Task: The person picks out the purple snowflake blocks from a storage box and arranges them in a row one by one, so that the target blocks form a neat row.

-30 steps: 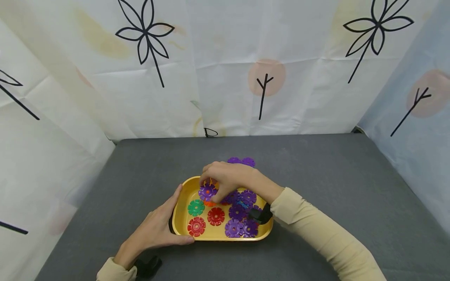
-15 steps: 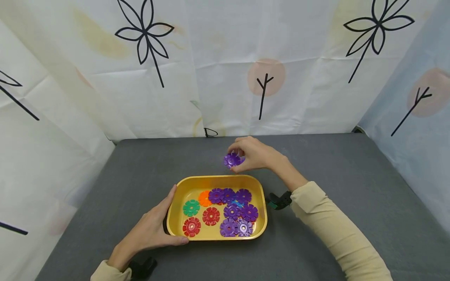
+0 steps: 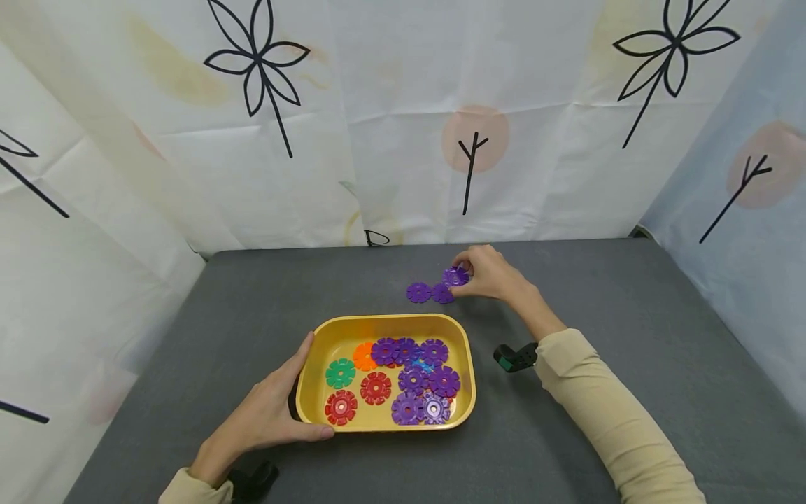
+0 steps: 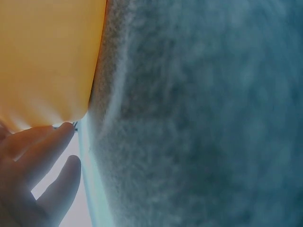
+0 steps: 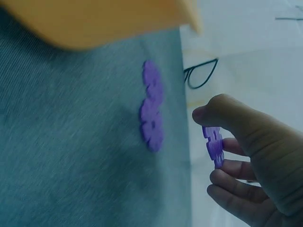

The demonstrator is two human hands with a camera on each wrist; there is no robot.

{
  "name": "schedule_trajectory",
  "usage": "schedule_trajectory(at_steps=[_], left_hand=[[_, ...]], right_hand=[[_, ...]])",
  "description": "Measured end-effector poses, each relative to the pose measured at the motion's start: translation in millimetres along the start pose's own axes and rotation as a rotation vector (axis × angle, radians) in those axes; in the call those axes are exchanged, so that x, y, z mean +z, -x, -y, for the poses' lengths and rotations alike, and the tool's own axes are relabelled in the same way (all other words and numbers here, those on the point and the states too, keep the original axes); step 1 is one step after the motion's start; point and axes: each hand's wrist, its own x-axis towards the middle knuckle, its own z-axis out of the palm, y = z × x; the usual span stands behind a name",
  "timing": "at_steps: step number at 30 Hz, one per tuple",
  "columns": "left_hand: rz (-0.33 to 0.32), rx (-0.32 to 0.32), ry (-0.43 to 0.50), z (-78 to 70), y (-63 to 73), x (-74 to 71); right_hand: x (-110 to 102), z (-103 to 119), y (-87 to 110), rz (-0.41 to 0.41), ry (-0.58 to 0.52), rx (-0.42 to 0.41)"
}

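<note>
Across the wide grey tabletop (image 3: 598, 301) now, to a yellow tray (image 3: 390, 318) held at its left end by the left hand (image 3: 267, 409). Out near the tabletop's far edge, the right hand (image 3: 494, 275), grip narrow! Inside the tray, a purple pile (image 3: 412, 379). Beyond, two purple discs (image 3: 418, 292), edge to edge. Finally, one single disc (image 3: 455, 276), pinched in that right grip, raised near the pair. Laying-out step, seemingly; calling next for a careful lowering, then a loosened pinch.

Yellow tray (image 3: 371, 322), grey table (image 3: 567, 294) shown.
Discs (image 3: 376, 388) coloured purple, red, green, orange, blue glimpsed beneath; sleeves (image 3: 613, 409) in cream; white backdrop (image 3: 397, 161) printed with black flowers (image 3: 257, 59), pink circles (image 3: 492, 152).
</note>
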Motion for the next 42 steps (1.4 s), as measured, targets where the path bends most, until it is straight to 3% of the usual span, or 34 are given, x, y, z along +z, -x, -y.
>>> schedule_trajectory(at_steps=[18, 35, 42], left_hand=[[0.004, 0.030, 0.008, 2.9, 1.5, -2.0], [0.012, 0.017, 0.019, 2.6, 2.1, -2.8], [0.011, 0.018, 0.024, 3.2, 2.5, -2.7]], right_hand=[[17.7, -30.9, 10.2, 0.094, 0.032, 0.179], [21.2, -33.4, 16.2, 0.113, 0.001, 0.135], [25.3, -34.8, 12.7, 0.132, -0.007, 0.178]])
